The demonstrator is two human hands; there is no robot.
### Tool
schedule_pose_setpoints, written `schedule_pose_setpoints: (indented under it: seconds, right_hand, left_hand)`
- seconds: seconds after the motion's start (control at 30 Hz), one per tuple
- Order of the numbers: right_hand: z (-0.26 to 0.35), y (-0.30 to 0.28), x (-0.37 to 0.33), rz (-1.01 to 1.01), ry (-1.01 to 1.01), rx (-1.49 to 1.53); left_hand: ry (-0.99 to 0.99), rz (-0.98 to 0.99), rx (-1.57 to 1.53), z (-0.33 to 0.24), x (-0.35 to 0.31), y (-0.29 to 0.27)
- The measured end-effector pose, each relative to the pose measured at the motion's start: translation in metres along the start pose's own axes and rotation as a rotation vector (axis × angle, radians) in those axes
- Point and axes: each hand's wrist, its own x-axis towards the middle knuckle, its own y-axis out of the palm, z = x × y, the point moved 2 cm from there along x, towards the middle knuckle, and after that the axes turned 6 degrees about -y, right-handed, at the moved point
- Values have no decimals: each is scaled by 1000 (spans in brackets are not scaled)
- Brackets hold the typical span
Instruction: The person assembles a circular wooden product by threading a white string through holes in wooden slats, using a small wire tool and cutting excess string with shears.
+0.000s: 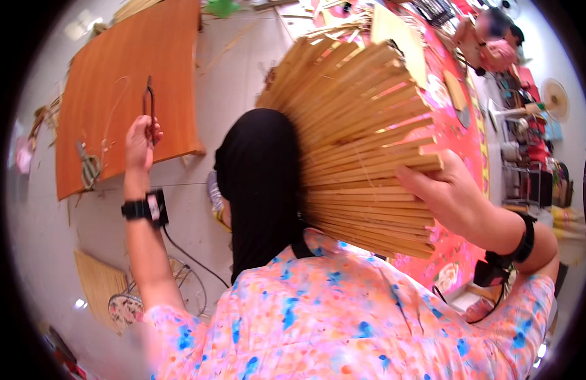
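A fanned-out sheet of wooden slats (pixel 363 133), light brown and narrow, fills the middle right. My right hand (pixel 442 187) grips its right edge, with the thumb over the slat ends. Fine thread seems to run across some slats. A dark rounded shape in the middle hides the sheet's left part. Out to the left, my left hand (pixel 143 140) is closed round a dark slim hand tool (pixel 148 95), its narrow end pointing away from me. Whether it is pliers or scissors I cannot make out. The tool is over an orange-brown tabletop (pixel 131 50).
A striped cloth-like bundle (pixel 89 166) lies at the tabletop's near left. Another slatted piece (pixel 101 278) and a round flowered stool (pixel 125 309) stand lower left. Slats lie on a red flowered cloth (pixel 454 158). At the far right are a person (pixel 492 44), a fan (pixel 554 99) and shelves.
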Motion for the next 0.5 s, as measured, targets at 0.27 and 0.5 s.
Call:
schedule_pose_setpoints:
  seconds: [0.27,0.5]
  right_hand:
    - [-5,-8,1,34,88,-71]
    - [-21,-21,15,56,13,48]
  left_hand:
    - [7,509,-76,-22,-191,215]
    - [285,654,192,30,-220,264]
